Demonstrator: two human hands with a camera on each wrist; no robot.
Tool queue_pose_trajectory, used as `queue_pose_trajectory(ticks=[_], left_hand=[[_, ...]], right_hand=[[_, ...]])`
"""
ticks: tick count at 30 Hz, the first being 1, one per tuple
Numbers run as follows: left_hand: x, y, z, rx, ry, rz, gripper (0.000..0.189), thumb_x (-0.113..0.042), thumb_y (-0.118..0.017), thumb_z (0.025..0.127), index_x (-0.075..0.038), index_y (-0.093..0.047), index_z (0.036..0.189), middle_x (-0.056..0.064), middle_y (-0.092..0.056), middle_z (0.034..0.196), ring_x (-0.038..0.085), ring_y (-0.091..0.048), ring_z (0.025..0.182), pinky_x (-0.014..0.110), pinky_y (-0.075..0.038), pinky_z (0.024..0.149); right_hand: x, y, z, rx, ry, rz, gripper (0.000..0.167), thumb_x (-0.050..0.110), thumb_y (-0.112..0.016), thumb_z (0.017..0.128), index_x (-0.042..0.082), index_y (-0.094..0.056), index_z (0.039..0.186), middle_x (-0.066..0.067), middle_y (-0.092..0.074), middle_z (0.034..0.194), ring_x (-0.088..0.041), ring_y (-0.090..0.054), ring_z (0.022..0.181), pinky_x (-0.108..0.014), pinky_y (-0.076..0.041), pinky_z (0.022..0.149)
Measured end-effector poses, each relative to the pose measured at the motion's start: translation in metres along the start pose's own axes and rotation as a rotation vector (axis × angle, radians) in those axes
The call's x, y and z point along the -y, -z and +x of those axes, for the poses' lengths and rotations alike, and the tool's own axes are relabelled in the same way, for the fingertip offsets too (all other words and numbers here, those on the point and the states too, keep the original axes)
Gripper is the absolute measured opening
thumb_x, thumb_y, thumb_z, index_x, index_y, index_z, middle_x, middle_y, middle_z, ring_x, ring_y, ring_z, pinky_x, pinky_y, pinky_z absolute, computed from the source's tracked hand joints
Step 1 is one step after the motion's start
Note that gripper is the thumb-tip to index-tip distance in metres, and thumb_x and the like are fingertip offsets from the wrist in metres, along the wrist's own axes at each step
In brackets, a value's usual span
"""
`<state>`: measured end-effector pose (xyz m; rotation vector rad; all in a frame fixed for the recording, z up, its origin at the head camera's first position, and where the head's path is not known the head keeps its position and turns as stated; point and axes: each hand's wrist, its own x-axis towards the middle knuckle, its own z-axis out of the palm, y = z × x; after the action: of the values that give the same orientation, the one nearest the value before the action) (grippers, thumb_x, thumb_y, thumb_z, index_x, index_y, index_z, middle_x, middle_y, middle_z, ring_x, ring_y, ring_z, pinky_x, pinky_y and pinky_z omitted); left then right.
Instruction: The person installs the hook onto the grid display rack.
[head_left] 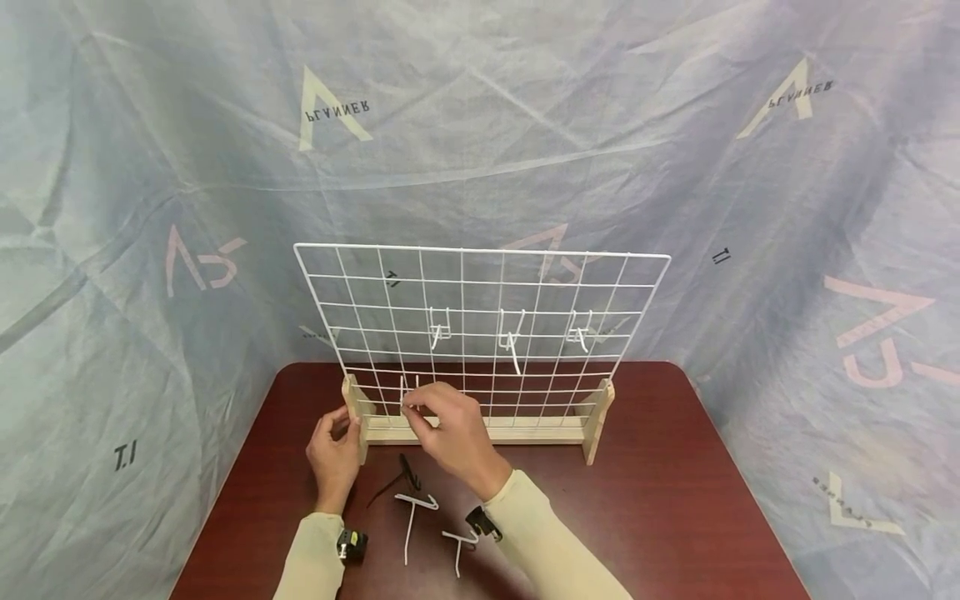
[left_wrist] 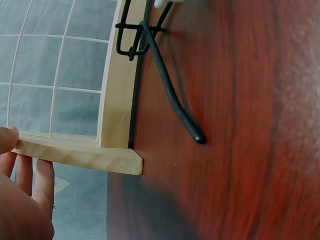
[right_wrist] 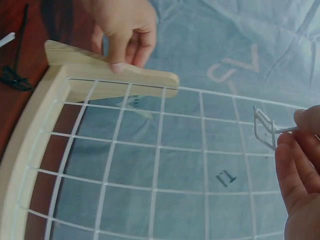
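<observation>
Upright on the dark red table [head_left: 645, 500] stands a white wire grid [head_left: 480, 329], its lower edge seated in a pale wooden stand [head_left: 480, 429] with a foot at each end — the grid serves as the landmark for everything else. Three white hooks [head_left: 510, 337] hang in a row across the grid's middle, well apart from one another. Low on the grid, near its left foot, the right hand [head_left: 450, 433] pinches a small white hook [right_wrist: 265, 129] between thumb and fingertips [right_wrist: 300, 150], its wire loop set right against a grid wire; whether it has caught on the wire cannot be told. The left hand [head_left: 333, 450] grips the stand's left foot [right_wrist: 120, 80], thumb on the near face and fingers curled round the far side, as the right wrist view shows plainly. In front of the grid, on the table between the two forearms, lies a black hook [left_wrist: 167, 80], its looped end close to the wooden base and its straight shank pointing away from it. Just nearer the person than that lie two loose white hooks [head_left: 416, 517], side by side and apart from each other. Behind the grid and round the table hangs a pale blue printed sheet [head_left: 150, 208].
</observation>
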<state>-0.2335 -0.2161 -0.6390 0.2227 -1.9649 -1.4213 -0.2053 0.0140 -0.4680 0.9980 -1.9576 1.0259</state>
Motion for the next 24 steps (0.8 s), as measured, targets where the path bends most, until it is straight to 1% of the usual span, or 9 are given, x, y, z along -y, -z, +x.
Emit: queue_pose_trajectory(ticks=[6,10,13,18,21,24], left_hand=[[0.002,0.000,0.000,-0.012,-0.015,0.012,0.027,-0.001,-0.081,0.091,-0.003,-0.076,0.118,0.018,-0.073,0.109,0.037,-0.073,0.102,0.002,-0.051,0.076],[0.001,-0.001,-0.001,-0.007,-0.023,0.011,0.027,-0.002,-0.082,0.091,-0.003,-0.076,0.118,0.018,-0.073,0.109,0.037,-0.073,0.102,0.004,-0.053,0.076],[0.002,-0.001,-0.004,-0.005,-0.026,0.007,0.027,-0.002,-0.082,0.091,-0.003,-0.076,0.118,0.019,-0.073,0.108,0.037,-0.073,0.101,0.003,-0.053,0.076],[0.001,-0.003,-0.004,0.002,-0.023,0.008,0.028,-0.002,-0.082,0.091,-0.003,-0.076,0.118,0.016,-0.074,0.109,0.032,-0.073,0.101,0.003,-0.053,0.076],[0.000,-0.003,-0.002,-0.009,-0.019,0.018,0.029,-0.001,-0.082,0.091,-0.003,-0.076,0.119,0.016,-0.074,0.110,0.030,-0.073,0.101,0.003,-0.053,0.076],[0.001,-0.003,-0.001,-0.022,-0.025,0.021,0.029,0.000,-0.081,0.091,-0.002,-0.076,0.119,0.018,-0.074,0.110,0.033,-0.073,0.101,0.003,-0.053,0.077]], right_hand=[[0.006,-0.004,0.017,-0.011,0.048,-0.052,0.011,0.003,-0.080,0.091,0.009,-0.079,0.100,-0.001,-0.080,0.101,-0.012,-0.075,0.097,-0.016,-0.059,0.090],[0.011,-0.006,0.026,-0.029,0.068,-0.050,0.011,0.001,-0.080,0.091,0.007,-0.078,0.100,-0.002,-0.080,0.101,-0.013,-0.075,0.097,-0.016,-0.058,0.093],[0.014,-0.007,0.030,-0.047,0.081,-0.056,0.011,0.001,-0.081,0.090,0.005,-0.078,0.099,-0.004,-0.079,0.100,-0.015,-0.076,0.096,-0.015,-0.058,0.095],[0.015,-0.008,0.039,-0.082,0.088,-0.080,0.010,0.001,-0.081,0.090,0.006,-0.077,0.099,-0.003,-0.079,0.100,-0.015,-0.076,0.096,-0.015,-0.057,0.095],[0.016,-0.009,0.046,-0.079,0.096,-0.083,0.010,0.002,-0.080,0.092,0.007,-0.077,0.100,-0.003,-0.079,0.100,-0.014,-0.075,0.097,-0.015,-0.057,0.095],[0.018,-0.010,0.052,-0.067,0.103,-0.082,0.008,0.003,-0.078,0.093,0.008,-0.077,0.100,-0.002,-0.079,0.100,-0.014,-0.075,0.098,-0.015,-0.057,0.097]])
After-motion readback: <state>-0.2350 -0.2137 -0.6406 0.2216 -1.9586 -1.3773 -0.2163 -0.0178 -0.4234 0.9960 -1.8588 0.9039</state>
